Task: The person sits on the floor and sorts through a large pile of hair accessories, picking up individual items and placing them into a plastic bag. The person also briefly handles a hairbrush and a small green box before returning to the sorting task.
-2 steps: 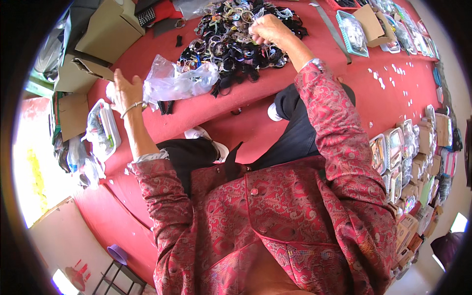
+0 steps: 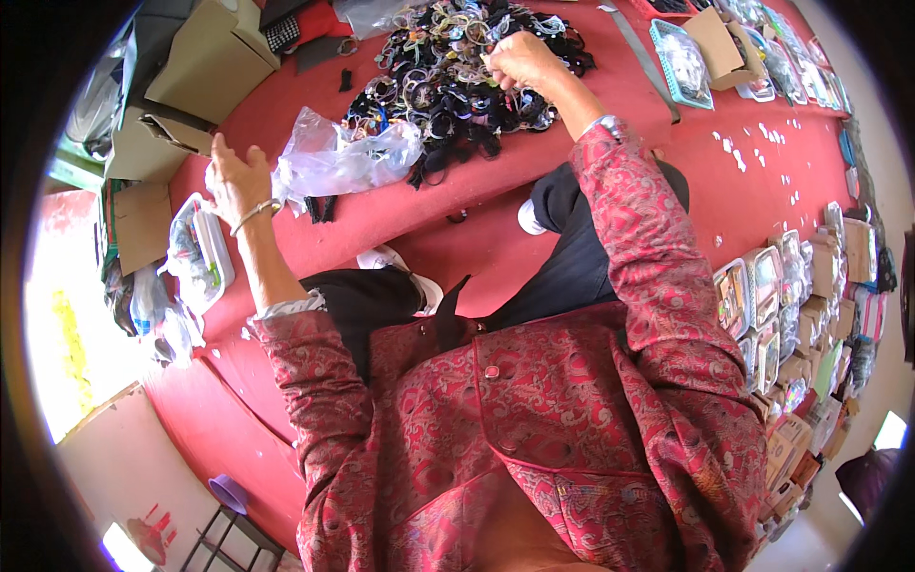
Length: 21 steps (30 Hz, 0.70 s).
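At the far left, cardboard boxes (image 2: 205,62) stand at the edge of the red cloth (image 2: 762,181), and a clear packet (image 2: 195,257) lies nearer, just left of the left arm. The left hand (image 2: 236,181) is raised on a bent arm, a thin bangle (image 2: 254,214) at the wrist, back of the hand toward the camera. Its fingers are loosely curled at the edge of a crumpled clear plastic bag (image 2: 343,157); whether they pinch it cannot be told. The bag lies just right of that hand, touching the near edge of a big pile of bracelets (image 2: 448,81) in the far middle. The right arm stretches out in a red patterned sleeve (image 2: 648,248). The right hand (image 2: 519,62) rests on the pile, fingers clenched around a few bracelets. Rows of small packed boxes (image 2: 791,315) line the right side.
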Tool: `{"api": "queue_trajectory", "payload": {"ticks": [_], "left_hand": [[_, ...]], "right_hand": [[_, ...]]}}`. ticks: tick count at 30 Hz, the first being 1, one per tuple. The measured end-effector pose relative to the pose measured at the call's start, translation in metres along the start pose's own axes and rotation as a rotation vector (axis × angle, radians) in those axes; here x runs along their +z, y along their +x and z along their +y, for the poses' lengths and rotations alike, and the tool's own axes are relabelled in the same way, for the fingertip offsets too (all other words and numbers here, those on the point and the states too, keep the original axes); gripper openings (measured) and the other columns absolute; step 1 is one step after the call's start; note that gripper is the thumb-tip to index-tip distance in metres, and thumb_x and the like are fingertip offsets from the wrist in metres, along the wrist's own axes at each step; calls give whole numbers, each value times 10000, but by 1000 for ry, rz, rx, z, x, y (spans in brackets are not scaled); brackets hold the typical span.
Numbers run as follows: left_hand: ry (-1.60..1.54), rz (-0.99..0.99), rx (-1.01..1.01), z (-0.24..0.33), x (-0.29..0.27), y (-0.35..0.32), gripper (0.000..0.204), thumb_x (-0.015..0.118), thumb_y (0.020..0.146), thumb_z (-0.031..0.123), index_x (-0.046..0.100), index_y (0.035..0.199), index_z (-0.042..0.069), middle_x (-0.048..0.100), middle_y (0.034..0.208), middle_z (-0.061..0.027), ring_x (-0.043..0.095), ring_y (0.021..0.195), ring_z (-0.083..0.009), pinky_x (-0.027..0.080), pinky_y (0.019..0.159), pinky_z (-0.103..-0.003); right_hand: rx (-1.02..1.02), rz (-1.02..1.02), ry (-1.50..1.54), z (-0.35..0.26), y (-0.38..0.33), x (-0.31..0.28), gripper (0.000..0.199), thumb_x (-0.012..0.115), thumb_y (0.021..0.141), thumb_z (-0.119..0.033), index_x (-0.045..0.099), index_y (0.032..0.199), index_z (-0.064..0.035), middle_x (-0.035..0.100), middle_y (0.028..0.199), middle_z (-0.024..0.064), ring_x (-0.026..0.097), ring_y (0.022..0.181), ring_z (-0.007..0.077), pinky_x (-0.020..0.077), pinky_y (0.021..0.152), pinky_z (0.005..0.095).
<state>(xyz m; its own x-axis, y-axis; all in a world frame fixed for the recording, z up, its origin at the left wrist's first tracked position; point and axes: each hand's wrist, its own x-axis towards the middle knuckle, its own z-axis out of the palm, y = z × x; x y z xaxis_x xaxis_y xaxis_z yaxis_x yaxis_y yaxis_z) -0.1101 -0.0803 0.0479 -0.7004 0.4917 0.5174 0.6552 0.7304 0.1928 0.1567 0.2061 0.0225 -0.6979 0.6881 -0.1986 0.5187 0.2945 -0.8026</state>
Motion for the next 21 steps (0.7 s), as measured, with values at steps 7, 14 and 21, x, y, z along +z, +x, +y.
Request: {"api": "queue_trajectory", "payload": {"ticks": [7, 14, 21], "left_hand": [[-627, -649, 980, 98, -25, -59, 159, 469, 797, 148, 582, 829, 41, 554, 738, -57, 550, 621, -167, 443, 581, -298], [113, -1625, 989, 149, 8, -138, 250, 472, 788, 196, 641, 880, 36, 610, 948, -180, 594, 884, -317, 471, 748, -401], [-15, -1461, 948, 146, 33, -154, 223, 521, 783, 164, 650, 914, 39, 620, 984, -162, 609, 914, -285, 488, 760, -379]], "right_hand": [[431, -376, -298, 91, 15, 92, 224, 479, 738, -134, 612, 592, -28, 614, 555, 92, 556, 395, 177, 454, 382, 315], [-105, 119, -427, 90, -33, 162, 113, 589, 678, -123, 621, 786, -112, 594, 784, 103, 592, 749, 285, 472, 638, 394], [-404, -15, -695, 86, -18, 200, 143, 484, 792, -121, 598, 878, -111, 509, 923, 147, 597, 789, 293, 497, 606, 413]]}}
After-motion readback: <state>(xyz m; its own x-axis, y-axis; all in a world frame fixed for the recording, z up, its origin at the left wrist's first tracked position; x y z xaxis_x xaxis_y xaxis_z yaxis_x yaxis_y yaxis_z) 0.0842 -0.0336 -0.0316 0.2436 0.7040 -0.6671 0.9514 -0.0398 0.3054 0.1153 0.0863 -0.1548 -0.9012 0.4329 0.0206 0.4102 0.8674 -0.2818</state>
